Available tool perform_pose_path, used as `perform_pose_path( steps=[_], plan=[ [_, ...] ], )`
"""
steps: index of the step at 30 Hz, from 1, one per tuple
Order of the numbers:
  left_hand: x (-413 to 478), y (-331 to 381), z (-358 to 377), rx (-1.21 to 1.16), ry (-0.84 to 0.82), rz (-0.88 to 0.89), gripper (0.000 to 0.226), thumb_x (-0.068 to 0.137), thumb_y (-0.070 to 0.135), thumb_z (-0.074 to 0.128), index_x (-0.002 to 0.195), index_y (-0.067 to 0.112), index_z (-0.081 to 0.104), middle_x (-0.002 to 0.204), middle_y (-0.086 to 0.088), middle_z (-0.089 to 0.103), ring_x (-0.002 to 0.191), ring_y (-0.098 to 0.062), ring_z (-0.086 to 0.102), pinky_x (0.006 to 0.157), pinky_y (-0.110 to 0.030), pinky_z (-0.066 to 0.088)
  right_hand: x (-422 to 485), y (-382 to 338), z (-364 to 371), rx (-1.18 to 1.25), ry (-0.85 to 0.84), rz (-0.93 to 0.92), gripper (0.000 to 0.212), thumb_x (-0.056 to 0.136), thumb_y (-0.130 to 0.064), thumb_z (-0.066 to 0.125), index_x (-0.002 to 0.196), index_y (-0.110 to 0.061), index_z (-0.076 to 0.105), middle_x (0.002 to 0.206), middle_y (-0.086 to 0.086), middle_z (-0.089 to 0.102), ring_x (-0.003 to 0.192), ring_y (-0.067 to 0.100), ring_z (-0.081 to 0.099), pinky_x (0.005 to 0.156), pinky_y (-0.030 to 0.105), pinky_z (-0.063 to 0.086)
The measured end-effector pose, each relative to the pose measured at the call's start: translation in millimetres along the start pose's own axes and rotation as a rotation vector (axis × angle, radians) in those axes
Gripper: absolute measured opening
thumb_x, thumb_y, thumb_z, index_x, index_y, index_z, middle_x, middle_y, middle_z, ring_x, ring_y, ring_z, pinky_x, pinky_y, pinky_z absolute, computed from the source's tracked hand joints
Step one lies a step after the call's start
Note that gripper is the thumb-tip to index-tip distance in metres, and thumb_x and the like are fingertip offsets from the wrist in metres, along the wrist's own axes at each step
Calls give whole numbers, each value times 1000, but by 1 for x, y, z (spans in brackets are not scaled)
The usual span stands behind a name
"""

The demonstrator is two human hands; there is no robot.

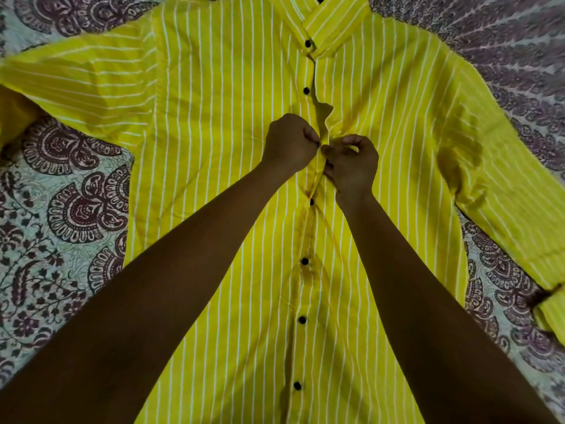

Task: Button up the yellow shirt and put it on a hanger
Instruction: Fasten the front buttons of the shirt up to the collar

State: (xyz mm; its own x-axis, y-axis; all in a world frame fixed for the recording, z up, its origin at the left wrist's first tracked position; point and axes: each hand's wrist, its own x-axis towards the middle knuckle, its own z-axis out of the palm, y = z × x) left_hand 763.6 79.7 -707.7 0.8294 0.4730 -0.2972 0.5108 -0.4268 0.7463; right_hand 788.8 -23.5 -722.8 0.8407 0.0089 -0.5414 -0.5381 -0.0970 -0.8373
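Lying flat, front up, on a patterned bedsheet [61, 209], yellow shirt [220, 179] with white stripes, sleeves spread out. Left hand [289, 142] and right hand [351, 163] meet at the placket [321, 166] mid-chest, fingers [312, 136] of both pinched together on the fabric edges. Black buttons: two beyond the fingers [306, 90], collar one [308, 43]; four nearer than the fingers [304, 261]. Placket gapes open just beyond the hands.

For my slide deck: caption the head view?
Both hands pinch the yellow shirt placket mid-chest on a patterned bedsheet.
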Motion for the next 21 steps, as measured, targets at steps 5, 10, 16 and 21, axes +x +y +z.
perform_pose_path(
  steps=[5,10,16,21],
  plan=[
    [0,-3,1,-16,46,-26,11,74,8,66,82,7,74,87,-10,73,88,-19,66,78,-23,46,0,5,2,-138,26,-126,34,59,-14,72,74,-29,46,74,7,68,71,27,66,75,52,54],
    [-1,-8,0,-58,80,-63,11,70,10,73,80,6,72,84,-11,72,85,-20,67,75,-23,48,-3,4,0,-208,-56,-190,28,71,-8,62,80,-28,44,64,5,65,64,28,64,72,51,53],
    [-4,-6,0,-132,52,-109,23,71,21,61,71,1,72,71,-18,70,72,-27,68,72,-35,54,9,-2,-1,-159,-94,-152,46,66,9,72,79,-20,38,65,13,62,57,24,62,50,29,51],
    [0,-11,1,-125,72,-115,20,79,21,69,74,2,72,66,-15,68,72,-28,68,73,-39,54,10,0,4,-434,-42,-351,49,61,-5,78,73,-29,37,59,-4,63,59,8,65,63,27,51]
  ],
)
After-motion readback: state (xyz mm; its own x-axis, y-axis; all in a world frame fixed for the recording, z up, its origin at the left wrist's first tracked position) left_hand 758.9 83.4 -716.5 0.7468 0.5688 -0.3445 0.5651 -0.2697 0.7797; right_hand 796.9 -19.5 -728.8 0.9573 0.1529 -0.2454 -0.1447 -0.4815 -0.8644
